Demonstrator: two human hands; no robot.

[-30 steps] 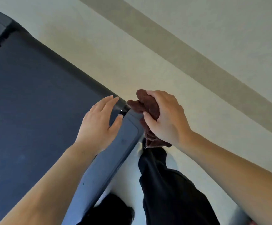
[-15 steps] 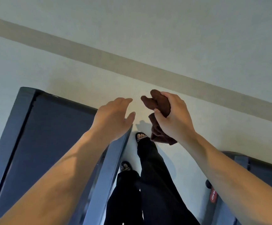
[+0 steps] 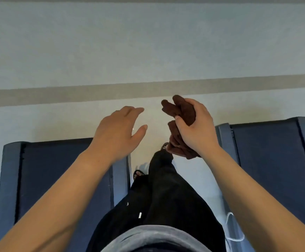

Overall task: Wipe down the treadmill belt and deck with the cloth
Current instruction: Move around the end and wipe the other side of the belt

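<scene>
A bunched dark brown cloth [image 3: 179,110] is gripped in my right hand [image 3: 196,127], held up in the air above the floor between two treadmills. My left hand [image 3: 119,132] hovers beside it, fingers spread and relaxed, holding nothing and touching nothing. One treadmill lies at the lower left, with a dark blue belt [image 3: 60,175] and grey-blue deck rails [image 3: 8,179]. A second treadmill belt [image 3: 271,160] lies at the right. Both hands are above the gap, not on either belt.
My legs in black trousers [image 3: 166,193] and sandalled feet stand on the pale floor [image 3: 148,51] between the treadmills. A darker beige stripe [image 3: 57,92] crosses the floor ahead. A white cord [image 3: 230,226] lies by the right treadmill's inner rail.
The view swung right from the left treadmill's rear corner to the gap between both treadmills. My left hand lifted off the deck rail. The cloth stays gripped in my right hand.
</scene>
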